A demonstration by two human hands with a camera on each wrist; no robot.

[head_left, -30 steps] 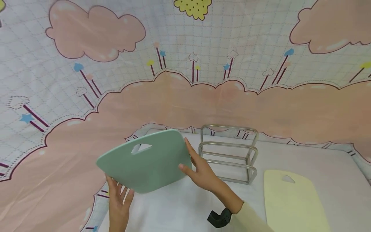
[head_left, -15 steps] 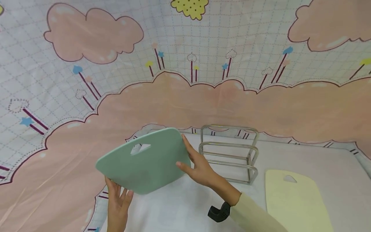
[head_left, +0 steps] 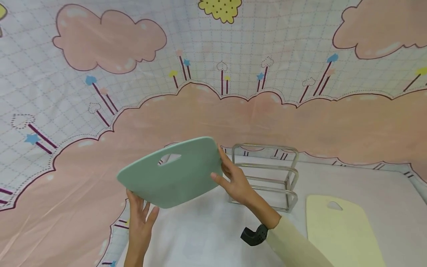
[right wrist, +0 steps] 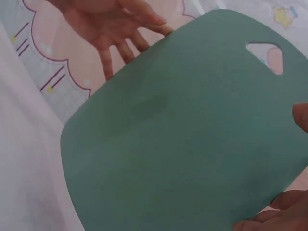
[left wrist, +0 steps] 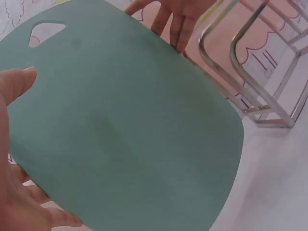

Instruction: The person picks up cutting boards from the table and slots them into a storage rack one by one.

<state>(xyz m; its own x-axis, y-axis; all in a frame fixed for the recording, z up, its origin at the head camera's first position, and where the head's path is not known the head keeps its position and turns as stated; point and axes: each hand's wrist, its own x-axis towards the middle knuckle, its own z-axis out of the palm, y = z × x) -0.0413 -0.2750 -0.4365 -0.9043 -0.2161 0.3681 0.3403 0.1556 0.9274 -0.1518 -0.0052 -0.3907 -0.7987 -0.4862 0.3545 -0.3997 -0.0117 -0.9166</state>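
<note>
A green cutting board (head_left: 186, 181) with a handle slot is held up in the air, tilted with its right side higher in the head view. My left hand (head_left: 141, 220) grips its lower left edge. On the opposite edge, my right hand (head_left: 237, 183) holds it with the thumb in front and the fingers partly hidden behind. The left wrist view shows the board's broad face (left wrist: 125, 120), with the right hand's fingertips (left wrist: 180, 45) along the far edge. From the right wrist, the left hand (right wrist: 113, 29) appears with spread fingers at the board's edge.
A metal wire rack (head_left: 288, 191) stands on the white table (head_left: 197, 237), just behind and beside my right hand. At the right lies a pale yellow cutting board (head_left: 340, 233), flat on the table. A cloud-patterned cloth (head_left: 253, 118) hangs behind.
Both hands have raised the green cutting board a little and shifted it slightly right. The rack and the yellow board stay in place.
</note>
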